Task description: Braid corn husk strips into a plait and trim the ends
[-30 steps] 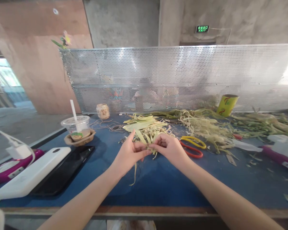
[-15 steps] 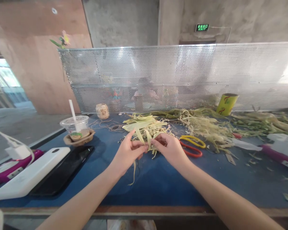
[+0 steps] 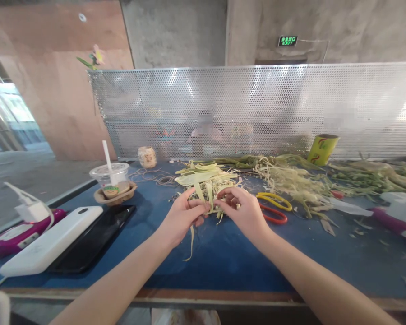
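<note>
My left hand (image 3: 182, 215) pinches the lower end of a pale green corn husk strip (image 3: 210, 193) between thumb and fingers. Close on its other side, my right hand (image 3: 245, 211) has thumb and index finger pressed together at the same strip. A thin curled tail of husk (image 3: 191, 243) dangles below the left fingers. Just behind both hands lies a heap of flat husk leaves (image 3: 203, 177) and crinkled shreds. Scissors with one yellow and one red handle (image 3: 274, 220) rest beside my right hand, their blades hidden.
To the left are a lidded cup with straw (image 3: 110, 174), a white power bank (image 3: 52, 239), a black phone (image 3: 93, 239) and a purple power strip (image 3: 23, 232). Shredded husks (image 3: 284, 178) and a yellow tube (image 3: 323, 150) stand before a perforated metal screen (image 3: 206, 90).
The whole view has shifted slightly, so things appear a little further right. Both hands keep their pinch on the strip, and my right index finger has moved only slightly.
</note>
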Motion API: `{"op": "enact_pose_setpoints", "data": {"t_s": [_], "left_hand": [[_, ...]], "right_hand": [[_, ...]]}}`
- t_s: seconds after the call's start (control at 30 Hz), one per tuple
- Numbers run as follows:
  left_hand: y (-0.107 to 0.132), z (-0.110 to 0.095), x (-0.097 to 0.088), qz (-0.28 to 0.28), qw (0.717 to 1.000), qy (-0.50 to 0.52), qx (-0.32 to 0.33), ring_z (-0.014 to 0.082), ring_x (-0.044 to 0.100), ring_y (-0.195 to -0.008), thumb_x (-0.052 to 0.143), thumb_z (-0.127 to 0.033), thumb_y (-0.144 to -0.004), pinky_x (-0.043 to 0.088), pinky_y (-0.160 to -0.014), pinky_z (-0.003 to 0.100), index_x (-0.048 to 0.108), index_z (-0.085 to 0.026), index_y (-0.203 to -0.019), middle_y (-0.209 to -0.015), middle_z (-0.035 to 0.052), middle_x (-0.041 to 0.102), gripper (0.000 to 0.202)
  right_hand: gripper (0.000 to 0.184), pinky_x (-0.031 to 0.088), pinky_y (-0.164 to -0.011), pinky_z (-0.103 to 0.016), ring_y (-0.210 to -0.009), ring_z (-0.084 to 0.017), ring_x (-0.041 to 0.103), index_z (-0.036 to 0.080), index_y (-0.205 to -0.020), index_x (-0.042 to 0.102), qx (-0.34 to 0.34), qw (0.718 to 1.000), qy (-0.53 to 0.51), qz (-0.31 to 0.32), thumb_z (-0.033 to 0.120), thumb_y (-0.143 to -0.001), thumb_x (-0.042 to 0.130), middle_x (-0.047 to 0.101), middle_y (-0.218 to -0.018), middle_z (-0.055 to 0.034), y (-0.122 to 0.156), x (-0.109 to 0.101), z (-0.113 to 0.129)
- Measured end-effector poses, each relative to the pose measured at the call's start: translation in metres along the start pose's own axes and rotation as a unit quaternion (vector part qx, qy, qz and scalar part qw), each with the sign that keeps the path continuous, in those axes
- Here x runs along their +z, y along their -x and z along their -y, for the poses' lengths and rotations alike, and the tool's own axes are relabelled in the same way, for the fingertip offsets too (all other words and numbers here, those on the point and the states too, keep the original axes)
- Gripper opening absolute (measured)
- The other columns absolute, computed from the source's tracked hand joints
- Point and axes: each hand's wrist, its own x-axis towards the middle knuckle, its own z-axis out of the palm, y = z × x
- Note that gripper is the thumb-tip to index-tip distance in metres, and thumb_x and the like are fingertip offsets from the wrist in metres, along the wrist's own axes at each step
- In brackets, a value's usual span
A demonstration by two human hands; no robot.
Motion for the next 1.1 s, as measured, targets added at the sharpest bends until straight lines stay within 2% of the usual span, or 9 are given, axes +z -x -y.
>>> {"op": "enact_pose_setpoints", "data": {"t_s": [0.17, 0.3, 0.37, 0.5, 0.67, 0.8, 0.93, 1.0, 1.1], "left_hand": [[0.001, -0.002, 0.001, 0.0, 1.0, -0.001, -0.014, 0.0076, 0.046, -0.048, 0.074, -0.02, -0.057, 0.026, -0.04, 0.019, 0.041, -0.012, -0.126, -0.059, -0.001, 0.059, 0.077], [0.002, 0.001, 0.0, 0.014, 1.0, -0.013, -0.004, 0.0056, 0.042, -0.044, 0.075, -0.022, -0.057, 0.026, -0.042, 0.02, 0.029, -0.012, -0.134, -0.061, -0.0005, 0.06, 0.091], [0.002, 0.004, 0.0, 0.02, 0.999, -0.033, 0.008, 0.0054, 0.04, -0.044, 0.075, -0.022, -0.057, 0.028, -0.043, 0.02, 0.017, -0.012, -0.139, -0.063, -0.0007, 0.061, 0.1], [0.004, 0.007, -0.001, 0.035, 0.994, -0.096, 0.029, 0.0081, 0.043, -0.048, 0.072, -0.025, -0.063, 0.034, -0.048, 0.023, -0.005, -0.01, -0.14, -0.064, -0.0019, 0.059, 0.11], [0.007, 0.003, -0.001, 0.023, 0.986, -0.157, 0.055, 0.0105, 0.045, -0.052, 0.062, -0.031, -0.073, 0.035, -0.052, 0.024, 0.004, -0.009, -0.14, -0.056, -0.005, 0.052, 0.091], [0.006, 0.001, 0.0, 0.016, 0.981, -0.183, 0.059, 0.0109, 0.044, -0.05, 0.057, -0.034, -0.076, 0.034, -0.052, 0.024, 0.028, -0.011, -0.133, -0.055, -0.0046, 0.049, 0.068], [0.006, 0.002, 0.002, 0.047, 0.979, -0.185, 0.064, 0.0114, 0.044, -0.05, 0.061, -0.034, -0.073, 0.034, -0.051, 0.024, 0.04, -0.013, -0.123, -0.056, -0.0043, 0.048, 0.058], [0.006, 0.002, 0.003, 0.06, 0.98, -0.183, 0.058, 0.0113, 0.044, -0.05, 0.061, -0.034, -0.072, 0.034, -0.051, 0.024, 0.041, -0.013, -0.122, -0.057, -0.0041, 0.048, 0.058], [0.007, 0.003, 0.003, 0.038, 0.984, -0.169, 0.038, 0.0118, 0.044, -0.051, 0.062, -0.033, -0.071, 0.035, -0.053, 0.024, 0.027, -0.012, -0.133, -0.055, -0.0054, 0.048, 0.074]], "right_hand": [[0.006, 0.046, -0.063, -0.025, -0.066, -0.013, 0.055, 0.018, -0.076, 0.063, -0.149, 0.987, 0.048, -0.03, 0.017, -0.078, 0.058, 0.062, -0.072, -0.0028, 0.002, -0.005, 0.002], [0.014, 0.047, -0.07, -0.027, -0.075, -0.015, 0.056, 0.019, -0.086, 0.064, -0.268, 0.961, 0.058, 0.015, 0.015, -0.083, 0.052, 0.065, -0.082, -0.0047, 0.003, -0.007, 0.001], [0.013, 0.047, -0.07, -0.026, -0.076, -0.014, 0.057, 0.02, -0.084, 0.064, -0.245, 0.967, 0.051, 0.041, 0.016, -0.083, 0.052, 0.064, -0.082, -0.0043, 0.003, -0.005, 0.001], [0.004, 0.045, -0.058, -0.021, -0.064, -0.011, 0.054, 0.02, -0.076, 0.059, -0.111, 0.991, 0.019, 0.069, 0.017, -0.078, 0.057, 0.06, -0.073, -0.0001, 0.002, -0.003, 0.0], [0.012, 0.041, -0.049, -0.019, -0.052, -0.008, 0.049, 0.021, -0.081, 0.053, 0.023, 0.997, -0.04, 0.067, 0.02, -0.072, 0.061, 0.057, -0.068, 0.0039, 0.0, -0.003, -0.001], [0.012, 0.045, -0.057, -0.023, -0.06, -0.011, 0.054, 0.02, -0.087, 0.06, 0.046, 0.991, -0.078, 0.102, 0.021, -0.076, 0.056, 0.061, -0.072, 0.0005, -0.006, -0.007, 0.002], [0.009, 0.043, -0.082, -0.033, -0.087, -0.017, 0.057, 0.02, -0.079, 0.065, 0.006, 0.992, -0.087, 0.089, 0.022, -0.076, 0.057, 0.063, -0.087, -0.004, -0.011, -0.012, 0.005], [0.003, 0.041, -0.086, -0.034, -0.09, -0.017, 0.057, 0.019, -0.072, 0.063, -0.008, 0.988, -0.123, 0.089, 0.021, -0.073, 0.061, 0.063, -0.089, -0.0038, -0.011, -0.012, 0.005], [0.003, 0.046, -0.076, -0.029, -0.078, -0.014, 0.059, 0.019, -0.072, 0.059, 0.007, 0.97, -0.198, 0.138, 0.02, -0.073, 0.061, 0.063, -0.078, -0.0009, -0.011, -0.013, 0.004]]}}
